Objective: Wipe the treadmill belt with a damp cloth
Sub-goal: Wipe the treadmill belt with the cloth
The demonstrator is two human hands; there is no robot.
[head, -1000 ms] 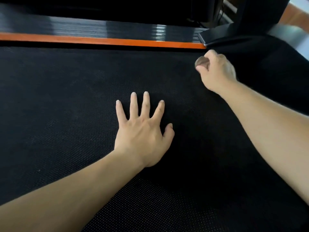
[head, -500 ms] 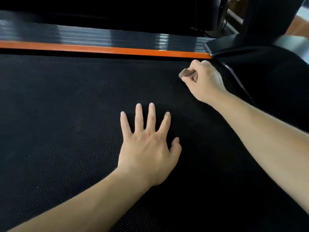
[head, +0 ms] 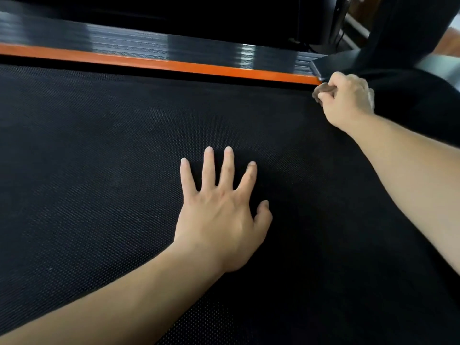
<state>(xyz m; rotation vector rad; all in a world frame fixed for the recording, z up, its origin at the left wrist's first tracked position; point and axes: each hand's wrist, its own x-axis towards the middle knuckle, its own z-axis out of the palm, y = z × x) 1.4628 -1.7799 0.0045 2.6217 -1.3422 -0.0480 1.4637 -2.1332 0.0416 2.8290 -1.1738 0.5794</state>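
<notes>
Head view: right hand (head: 348,103), fisted round the cloth (head: 323,90), has slid back to the orange rail (head: 174,64); left hand (head: 221,220) stays splayed flat on the belt (head: 87,170); corner scrubbing likely continues

An orange strip (head: 159,63) runs along the far edge of the belt (head: 99,150), from the left side to the far right corner. Just behind it lies a dark ribbed side rail (head: 139,42) with streaks of glare. At the rail's right end sits a black base (head: 331,61), from which a wide black upright (head: 398,26) rises out of view. A thin dark post (head: 339,18) stands behind the rail, and a patch of brown floor (head: 448,43) shows beyond the upright.
</notes>
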